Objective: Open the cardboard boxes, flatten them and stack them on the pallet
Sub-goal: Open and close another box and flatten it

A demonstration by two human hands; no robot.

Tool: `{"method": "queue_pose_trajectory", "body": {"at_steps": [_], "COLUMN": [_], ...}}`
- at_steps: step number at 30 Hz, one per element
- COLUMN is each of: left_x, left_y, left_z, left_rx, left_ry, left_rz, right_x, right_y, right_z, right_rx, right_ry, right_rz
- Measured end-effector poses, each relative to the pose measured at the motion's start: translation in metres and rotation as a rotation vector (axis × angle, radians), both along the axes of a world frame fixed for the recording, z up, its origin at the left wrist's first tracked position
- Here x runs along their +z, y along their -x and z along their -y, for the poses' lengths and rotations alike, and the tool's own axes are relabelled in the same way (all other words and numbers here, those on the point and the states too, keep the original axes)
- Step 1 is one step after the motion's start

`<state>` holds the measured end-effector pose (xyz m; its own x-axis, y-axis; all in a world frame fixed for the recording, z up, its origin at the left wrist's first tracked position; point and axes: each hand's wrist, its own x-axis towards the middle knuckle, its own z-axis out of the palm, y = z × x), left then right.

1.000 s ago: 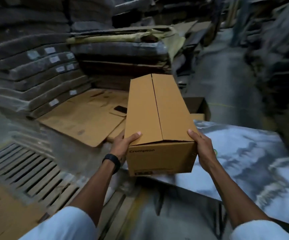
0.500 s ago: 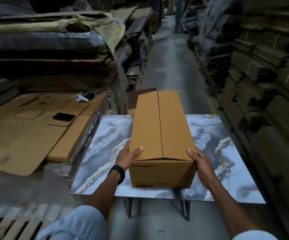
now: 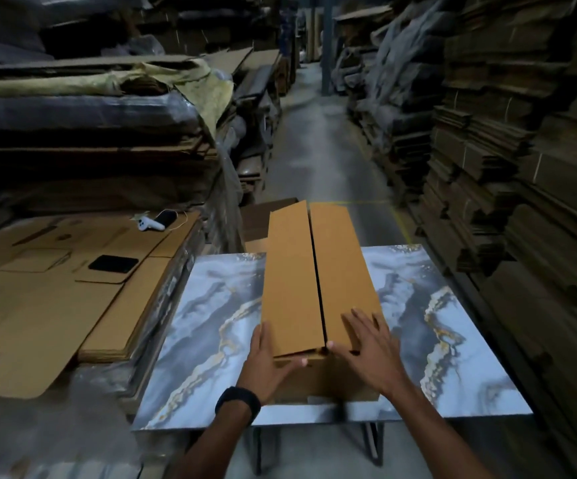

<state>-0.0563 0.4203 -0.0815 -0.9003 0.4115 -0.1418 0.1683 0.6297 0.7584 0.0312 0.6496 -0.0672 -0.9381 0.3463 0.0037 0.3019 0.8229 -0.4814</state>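
Observation:
A long brown cardboard box (image 3: 314, 271) lies lengthwise on the marble-patterned table (image 3: 453, 357), its two top flaps meeting along a centre seam. My left hand (image 3: 266, 364) is at the box's near left corner, fingers straight against the left side and thumb under the near edge of the left flap, which sits slightly raised. My right hand (image 3: 366, 347) rests flat with spread fingers on the near end of the right flap. A stack of flattened cardboard (image 3: 55, 299) lies to the left of the table.
A black phone (image 3: 113, 263) and a white controller (image 3: 150, 223) lie on the flattened stack. Tall piles of cardboard sheets (image 3: 522, 167) line the right side, wrapped stacks (image 3: 83, 133) the left. A concrete aisle (image 3: 314, 150) runs ahead beyond the table.
The box has been set down on the table. Both hands left its sides: the right now lies flat on top, the left has its thumb under the left flap's edge.

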Motion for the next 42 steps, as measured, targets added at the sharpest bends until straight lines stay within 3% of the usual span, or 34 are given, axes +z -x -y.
{"method": "queue_pose_trajectory", "body": {"at_steps": [5,8,12,15,17,19,21,23,25,27,28,30,33,38,42], "left_x": [0.008,0.011,0.018,0.016,-0.001,-0.022,-0.026,-0.014,0.000,0.009,0.011,0.015,0.022,0.022,0.023], "left_y": [0.000,0.000,-0.001,-0.003,0.004,0.016,0.019,0.011,-0.003,-0.013,-0.016,-0.020,-0.025,-0.029,-0.017], "left_z": [-0.006,-0.005,0.004,0.012,0.020,0.026,0.024,0.019,0.015,0.013,0.013,0.012,0.011,0.020,0.028], "left_rx": [0.013,0.020,0.032,0.184,0.290,0.288,0.323,0.324,0.281,0.231,0.210,0.164,0.117,-0.035,0.041], "left_ry": [0.041,0.100,0.107,-0.006,-0.070,-0.108,-0.121,-0.109,-0.108,-0.103,-0.095,-0.039,-0.016,-0.082,-0.148], "left_rz": [-0.049,-0.088,-0.216,-0.249,-0.221,-0.107,-0.068,-0.104,-0.106,-0.088,-0.091,-0.133,-0.146,-0.073,-0.099], "right_x": [0.000,-0.004,-0.010,0.005,0.017,0.022,0.021,0.021,0.035,0.063,0.078,0.100,0.113,0.110,0.110], "right_y": [-0.006,-0.007,-0.013,-0.020,-0.021,-0.022,-0.021,-0.018,-0.017,-0.014,-0.012,0.001,0.022,0.036,0.028], "right_z": [-0.003,-0.006,-0.010,-0.009,-0.013,-0.018,-0.019,-0.015,-0.001,0.027,0.045,0.078,0.108,0.120,0.097], "right_rx": [0.026,-0.006,-0.129,-0.524,-0.740,-0.802,-0.765,-0.750,-0.740,-0.529,-0.370,-0.152,-0.075,-0.014,0.059], "right_ry": [-0.093,-0.083,0.211,0.625,0.794,0.839,0.824,0.671,0.430,0.229,0.200,0.318,0.463,0.332,0.211], "right_rz": [0.108,0.061,-0.275,-0.584,-0.684,-0.689,-0.638,-0.591,-0.756,-0.987,-0.991,-0.715,-0.260,-0.190,-0.157]}}
